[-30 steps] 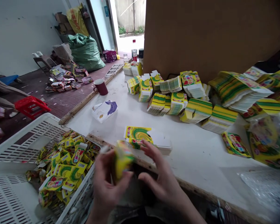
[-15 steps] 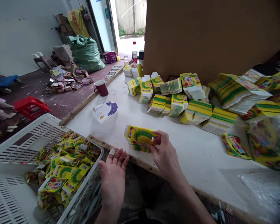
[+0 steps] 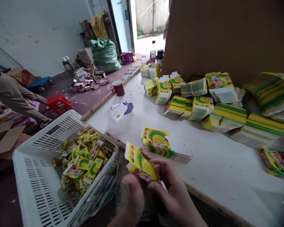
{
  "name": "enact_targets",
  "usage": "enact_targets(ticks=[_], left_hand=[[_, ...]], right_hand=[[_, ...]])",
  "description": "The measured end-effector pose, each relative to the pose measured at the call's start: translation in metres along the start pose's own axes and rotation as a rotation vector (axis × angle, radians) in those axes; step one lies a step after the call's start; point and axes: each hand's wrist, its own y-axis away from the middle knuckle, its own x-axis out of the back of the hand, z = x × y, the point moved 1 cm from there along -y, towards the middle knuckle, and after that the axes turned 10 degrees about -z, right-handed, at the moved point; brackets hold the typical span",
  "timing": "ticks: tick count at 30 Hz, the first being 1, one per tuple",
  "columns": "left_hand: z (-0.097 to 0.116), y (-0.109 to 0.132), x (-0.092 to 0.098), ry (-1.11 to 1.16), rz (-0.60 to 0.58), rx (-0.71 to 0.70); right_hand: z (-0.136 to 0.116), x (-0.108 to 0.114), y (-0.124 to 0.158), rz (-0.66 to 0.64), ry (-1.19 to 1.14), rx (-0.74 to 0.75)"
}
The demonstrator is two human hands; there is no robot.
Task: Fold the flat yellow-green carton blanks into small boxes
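Note:
A yellow-and-green printed carton (image 3: 142,162) is held above the table's front edge, its white flap end pointing left. My right hand (image 3: 169,186) grips its right end between thumb and fingers. Close under it is my left hand (image 3: 134,195), with the thumb raised apart from the carton and the fingers partly hidden behind it. Just beyond my hands, a stack of flat cartons (image 3: 156,138) in the same print lies fanned on the white table (image 3: 208,160). At left, a white plastic basket (image 3: 44,183) holds a heap of small yellow cartons (image 3: 90,160).
Bundles of flat cartons (image 3: 224,116) line the table's far side before a brown board (image 3: 227,37). A maroon mug (image 3: 118,88) and a white-and-purple box (image 3: 121,111) stand at left. Beyond the basket are a red stool (image 3: 59,104) and a person's legs (image 3: 21,97).
My right hand has drawn a carton off the stack toward me and down. My left hand has moved right to meet it. The view has turned left, showing more basket and a person's legs.

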Motion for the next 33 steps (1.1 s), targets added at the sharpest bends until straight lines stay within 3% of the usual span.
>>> enact_targets(ticks=[4, 8, 15, 21, 24, 27, 30, 33], left_hand=[[-0.012, 0.000, 0.007, 0.349, -0.087, 0.066], [-0.017, -0.006, 0.009, 0.423, -0.038, 0.062], [-0.018, -0.009, 0.005, 0.472, 0.156, 0.014], [-0.022, -0.007, 0.004, 0.439, 0.171, 0.015], [-0.017, -0.008, 0.014, 0.374, 0.071, 0.042], [0.000, -0.011, 0.035, 0.243, -0.106, 0.025], [0.018, -0.013, 0.050, -0.065, -0.422, 0.076], [0.023, -0.010, 0.047, -0.463, -0.748, 0.191]], right_hand=[[-0.010, 0.017, -0.001, -0.037, -0.197, -0.038], [-0.007, 0.023, -0.003, -0.025, -0.250, -0.040], [0.005, 0.015, -0.008, 0.151, 0.136, 0.111], [0.011, 0.009, -0.009, 0.287, 0.152, 0.074], [0.003, 0.021, -0.007, 0.232, 0.283, 0.101], [-0.014, 0.038, 0.000, 0.039, 0.622, 0.122], [-0.030, 0.044, 0.006, -0.134, 0.939, 0.171], [-0.035, 0.038, 0.010, -0.181, 1.006, 0.291]])
